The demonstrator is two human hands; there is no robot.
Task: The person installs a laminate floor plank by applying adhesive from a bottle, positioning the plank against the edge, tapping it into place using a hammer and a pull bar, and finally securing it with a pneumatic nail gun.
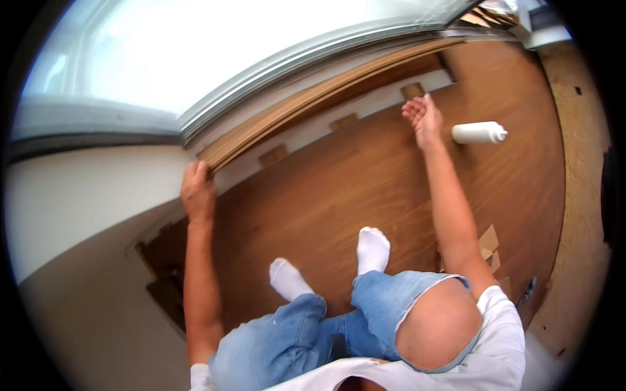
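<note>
A long, narrow wooden plank [313, 98] runs along the foot of the window, tilted up on its edge. My left hand [197, 192] is closed on its near left end. Below the plank lies a pale strip [306, 140] with small wooden blocks set along it: one block [272, 155] nearest my left hand, another block [343, 122] in the middle, and a third block [412, 90] at the right. Just below that right block, my right hand [424, 120] is held palm up with its fingers loosely curled and apart. Nothing shows in it.
A white squeeze bottle [478, 133] is on the brown wooden floor [313, 202], right of my right hand. Torn cardboard [489, 244] and a blue-grey tool [527, 292] lie near my right elbow. The window frame [261, 81] borders the far side; a white wall [91, 195] stands left.
</note>
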